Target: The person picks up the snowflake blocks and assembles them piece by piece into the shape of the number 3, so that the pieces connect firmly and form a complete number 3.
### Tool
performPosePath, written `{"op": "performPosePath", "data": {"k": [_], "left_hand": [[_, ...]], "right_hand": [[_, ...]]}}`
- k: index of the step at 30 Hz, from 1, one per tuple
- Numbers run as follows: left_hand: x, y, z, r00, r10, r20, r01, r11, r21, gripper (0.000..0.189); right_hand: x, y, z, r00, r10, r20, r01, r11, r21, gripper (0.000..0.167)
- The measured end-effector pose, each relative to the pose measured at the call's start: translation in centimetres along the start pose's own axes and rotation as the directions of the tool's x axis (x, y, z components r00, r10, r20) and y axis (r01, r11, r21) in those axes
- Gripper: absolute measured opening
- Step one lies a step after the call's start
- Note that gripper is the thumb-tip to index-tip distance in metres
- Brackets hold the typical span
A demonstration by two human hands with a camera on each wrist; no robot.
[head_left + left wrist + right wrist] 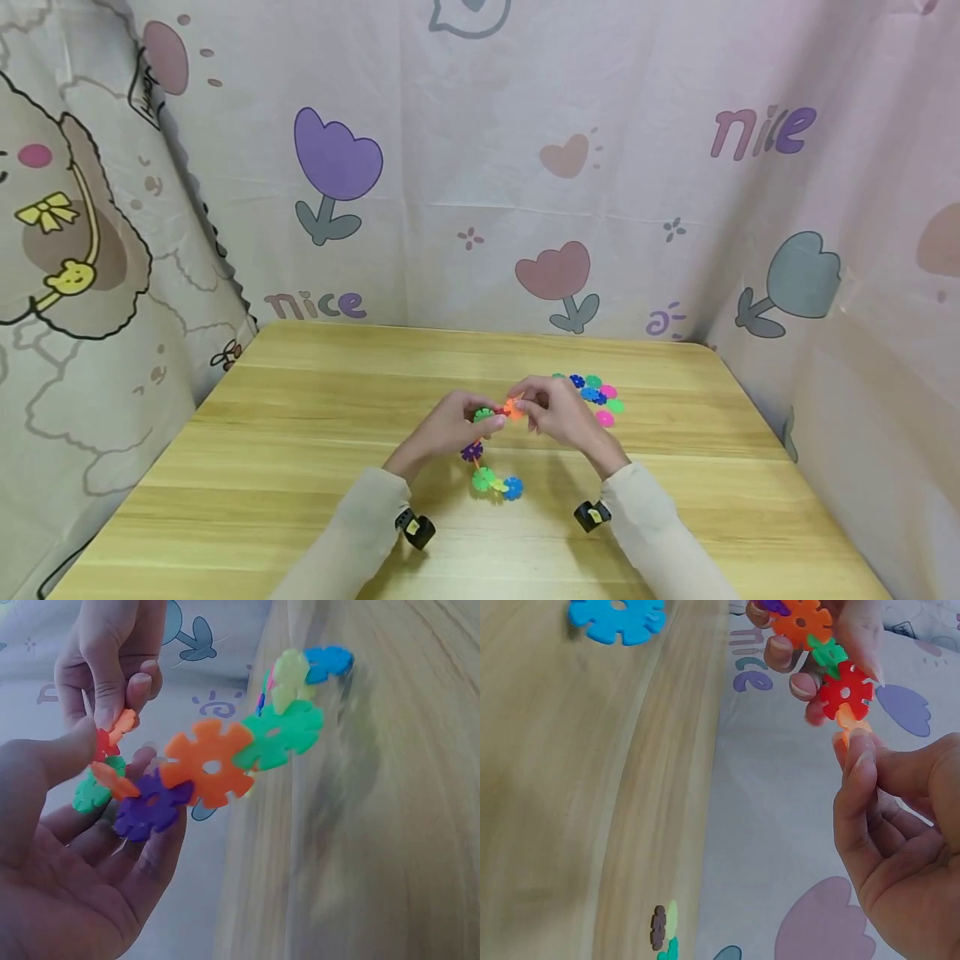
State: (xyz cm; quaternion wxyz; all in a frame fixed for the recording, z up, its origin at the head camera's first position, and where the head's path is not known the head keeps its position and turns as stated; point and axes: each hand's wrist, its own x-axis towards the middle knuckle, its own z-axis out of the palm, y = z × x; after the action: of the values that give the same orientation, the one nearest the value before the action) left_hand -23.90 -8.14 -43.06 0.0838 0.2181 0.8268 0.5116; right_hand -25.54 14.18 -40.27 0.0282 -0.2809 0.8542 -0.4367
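A chain of notched plastic snowflake discs, interlocked edge to edge, hangs from my left hand (pixel 450 429). In the left wrist view it runs through a purple disc (pixel 150 808), a larger-looking orange disc (pixel 196 754), a green disc (pixel 289 735), a pale yellow disc (pixel 291 679) and a blue disc (pixel 330 664) at its far end. My left fingers and thumb hold the chain close to a red disc (pixel 846 694). Between thumb and fingertips, my right hand (pixel 561 412) pinches an orange disc (pixel 513 408), which meets the red one's edge and is partly hidden by the fingers.
Several loose discs, among them a pink disc (pixel 605 418) and a dark blue disc (pixel 577 381), lie on the wooden table (pixel 315 417) beyond my right hand. Small black cameras (pixel 415 528) sit on both wrists. A printed curtain (pixel 450 167) hangs behind the table.
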Motion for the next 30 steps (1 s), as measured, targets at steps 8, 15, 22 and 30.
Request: {"op": "performPosePath", "data": {"k": [8,15,22,30], "left_hand": [[-0.1,-0.4,0.3,0.999,-0.016,-0.047,0.011,0.995,-0.095,0.034],[-0.5,-0.7,-0.2,0.999,-0.006,-0.05,0.0,0.994,-0.111,0.041],[-1.1,-1.2,-1.0,0.999,0.0,-0.047,-0.005,0.996,-0.09,0.041],[-1.4,-2.0,-1.4,0.998,0.041,-0.044,-0.045,0.996,-0.08,0.042]], "right_hand": [[0.1,0.5,0.1,0.999,0.016,-0.031,-0.015,0.999,0.029,0.008],[-0.2,1.8,-2.1,0.99,0.074,-0.116,-0.075,0.997,-0.004,0.012],[-0.8,4.8,-5.4,0.966,0.186,-0.18,-0.212,0.968,-0.135,0.016],[-0.8,7.5,-6.1,0.959,0.247,-0.139,-0.275,0.93,-0.245,0.011]]}}
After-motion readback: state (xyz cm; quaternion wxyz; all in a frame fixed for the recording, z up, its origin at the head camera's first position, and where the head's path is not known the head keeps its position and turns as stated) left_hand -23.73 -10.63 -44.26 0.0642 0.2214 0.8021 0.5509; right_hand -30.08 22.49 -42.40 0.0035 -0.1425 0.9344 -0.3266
